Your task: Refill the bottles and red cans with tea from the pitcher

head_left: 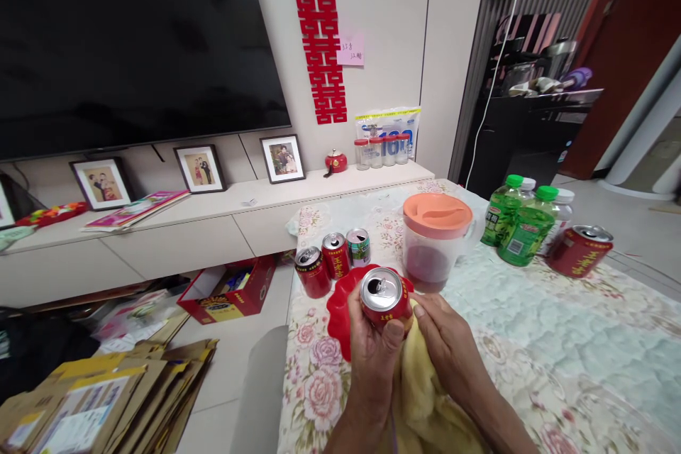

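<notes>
My left hand [372,362] is closed around an opened red drink can [384,316], held upright with its silver top toward me. A yellow cloth [418,383] is gripped in my right hand [447,340], its fingers pressing the cloth to the can's right side. Below the can lies a red scalloped dish [340,323], partly hidden by my left hand. Just beyond it stand a red can with a dark rim [313,273], another red can [335,259] and a small green can [359,248].
A clear pitcher with an orange lid [436,216] stands behind my hands. Green-capped bottles [524,234] and a red can [579,252] are at the right of the floral-covered table [324,397]. Flattened cardboard [122,397] and a red box [228,298] lie on the floor, left.
</notes>
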### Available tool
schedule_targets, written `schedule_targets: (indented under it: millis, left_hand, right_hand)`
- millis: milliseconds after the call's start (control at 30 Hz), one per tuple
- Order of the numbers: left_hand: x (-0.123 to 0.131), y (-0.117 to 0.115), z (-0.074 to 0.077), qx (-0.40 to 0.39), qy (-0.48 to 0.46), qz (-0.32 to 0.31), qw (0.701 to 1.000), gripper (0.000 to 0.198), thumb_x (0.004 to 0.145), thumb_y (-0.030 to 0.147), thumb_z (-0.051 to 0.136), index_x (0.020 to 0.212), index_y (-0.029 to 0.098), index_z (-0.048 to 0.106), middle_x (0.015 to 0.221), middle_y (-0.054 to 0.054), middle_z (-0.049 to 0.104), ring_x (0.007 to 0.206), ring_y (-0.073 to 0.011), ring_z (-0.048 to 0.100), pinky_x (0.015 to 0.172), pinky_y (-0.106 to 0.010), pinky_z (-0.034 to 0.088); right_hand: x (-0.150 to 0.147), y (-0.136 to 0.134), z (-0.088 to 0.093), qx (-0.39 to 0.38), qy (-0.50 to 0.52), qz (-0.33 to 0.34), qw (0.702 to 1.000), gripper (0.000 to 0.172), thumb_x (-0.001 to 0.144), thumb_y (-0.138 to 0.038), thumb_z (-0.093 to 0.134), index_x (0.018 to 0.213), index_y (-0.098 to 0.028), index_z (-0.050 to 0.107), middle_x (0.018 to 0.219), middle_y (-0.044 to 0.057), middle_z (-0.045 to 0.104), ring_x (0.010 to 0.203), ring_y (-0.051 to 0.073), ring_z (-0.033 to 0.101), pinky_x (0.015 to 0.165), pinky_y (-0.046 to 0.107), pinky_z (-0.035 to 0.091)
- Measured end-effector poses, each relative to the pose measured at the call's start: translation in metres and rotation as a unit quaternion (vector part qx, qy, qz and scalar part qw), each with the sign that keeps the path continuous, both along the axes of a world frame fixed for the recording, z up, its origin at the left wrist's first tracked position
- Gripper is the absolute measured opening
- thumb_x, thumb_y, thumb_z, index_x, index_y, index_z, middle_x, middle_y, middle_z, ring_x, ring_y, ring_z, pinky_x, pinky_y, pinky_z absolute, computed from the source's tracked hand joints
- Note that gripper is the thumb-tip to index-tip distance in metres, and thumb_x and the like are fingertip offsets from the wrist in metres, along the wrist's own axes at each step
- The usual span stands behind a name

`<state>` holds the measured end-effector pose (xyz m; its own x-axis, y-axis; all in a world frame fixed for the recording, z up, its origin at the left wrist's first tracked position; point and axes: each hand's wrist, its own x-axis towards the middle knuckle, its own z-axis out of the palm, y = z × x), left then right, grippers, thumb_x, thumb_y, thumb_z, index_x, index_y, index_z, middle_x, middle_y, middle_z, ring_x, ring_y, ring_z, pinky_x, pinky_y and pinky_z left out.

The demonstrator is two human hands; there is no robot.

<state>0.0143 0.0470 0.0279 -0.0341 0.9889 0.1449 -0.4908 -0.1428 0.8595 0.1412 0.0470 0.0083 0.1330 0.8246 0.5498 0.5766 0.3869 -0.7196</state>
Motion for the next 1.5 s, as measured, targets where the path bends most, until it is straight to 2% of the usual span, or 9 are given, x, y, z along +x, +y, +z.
schedule_targets:
  millis: [167,300,433,600,800,933,1233,1367,1500]
  left_hand:
    - [-0.002,-0.002,0.005,-0.026,0.044,-0.028,0.998,0.085,0.08,0.051,0.081,0.148,0.025,0.037,0.133,-0.014,0.067,0.123,-0.0301,0.066,0.105,-0.042,0.052]
    - [0.0,0.001,-0.003,-0.014,0.021,-0.054,0.998,0.089,0.079,0.051,0.082,0.15,0.026,0.034,0.131,-0.014,0.068,0.118,-0.0319,0.068,0.104,-0.046,0.053]
    - [0.001,-0.002,-0.009,-0.021,0.018,-0.076,0.997,0.093,0.079,0.054,0.08,0.154,0.026,0.033,0.135,-0.015,0.067,0.126,-0.0344,0.065,0.111,-0.049,0.049]
    - [-0.002,-0.01,0.001,-0.068,0.054,-0.062,0.994,0.093,0.081,0.059,0.076,0.156,0.024,0.034,0.142,-0.017,0.063,0.134,-0.0351,0.06,0.113,-0.046,0.048]
    - [0.0,-0.004,0.002,0.005,-0.002,-0.013,1.0,0.099,0.079,0.057,0.08,0.156,0.024,0.027,0.135,-0.016,0.066,0.117,-0.03,0.069,0.103,-0.04,0.054]
    - [0.002,0.0,-0.001,-0.004,-0.008,0.018,1.0,0.1,0.078,0.052,0.082,0.155,0.027,0.022,0.134,-0.014,0.066,0.114,-0.0274,0.07,0.1,-0.037,0.055]
    - [0.001,-0.001,-0.005,-0.013,0.017,-0.017,1.0,0.094,0.075,0.053,0.084,0.148,0.025,0.032,0.125,-0.014,0.069,0.11,-0.032,0.071,0.099,-0.046,0.056]
    - [0.002,-0.003,-0.003,-0.009,-0.006,-0.035,0.999,0.093,0.074,0.052,0.085,0.147,0.025,0.035,0.122,-0.013,0.07,0.109,-0.0318,0.072,0.095,-0.043,0.057]
    - [0.001,0.001,-0.003,0.013,-0.013,0.003,1.0,0.088,0.074,0.058,0.084,0.143,0.021,0.042,0.12,-0.015,0.071,0.103,-0.0302,0.073,0.093,-0.041,0.058]
  right_hand:
    - [-0.006,-0.012,0.015,0.062,-0.017,-0.022,0.998,0.029,0.105,-0.028,0.05,0.123,-0.021,0.071,0.114,0.008,0.07,0.103,0.017,0.07,0.089,0.026,0.058]
    - [-0.005,-0.027,0.033,0.099,-0.018,-0.004,0.995,0.033,0.104,-0.028,0.053,0.135,-0.024,0.064,0.124,0.006,0.066,0.114,0.015,0.066,0.095,0.022,0.055]
    - [-0.002,-0.032,0.036,0.14,-0.015,0.007,0.99,0.04,0.104,-0.024,0.052,0.143,-0.026,0.057,0.132,0.006,0.063,0.123,0.016,0.062,0.102,0.023,0.052]
    - [0.002,-0.023,0.03,0.14,-0.019,0.006,0.99,0.031,0.102,-0.024,0.057,0.132,-0.024,0.064,0.123,0.006,0.066,0.115,0.015,0.065,0.098,0.022,0.053]
    - [0.006,-0.006,0.016,0.05,0.014,0.016,0.999,0.024,0.104,-0.029,0.053,0.116,-0.021,0.073,0.113,0.007,0.072,0.105,0.017,0.07,0.091,0.026,0.056]
    - [0.001,-0.003,0.009,0.037,0.009,-0.003,0.999,0.025,0.103,-0.028,0.053,0.111,-0.02,0.075,0.104,0.007,0.073,0.097,0.018,0.071,0.084,0.027,0.057]
    - [-0.008,-0.027,0.031,0.13,0.017,0.011,0.991,0.033,0.1,-0.023,0.06,0.132,-0.025,0.063,0.123,0.005,0.066,0.113,0.015,0.066,0.096,0.022,0.053]
    - [-0.001,-0.021,0.029,0.123,0.036,0.031,0.991,0.023,0.098,-0.023,0.062,0.121,-0.025,0.066,0.115,0.004,0.067,0.107,0.015,0.067,0.092,0.022,0.053]
    - [0.005,-0.01,0.024,0.086,0.052,0.078,0.992,0.011,0.096,-0.024,0.067,0.106,-0.025,0.068,0.105,0.001,0.068,0.1,0.013,0.067,0.087,0.021,0.053]
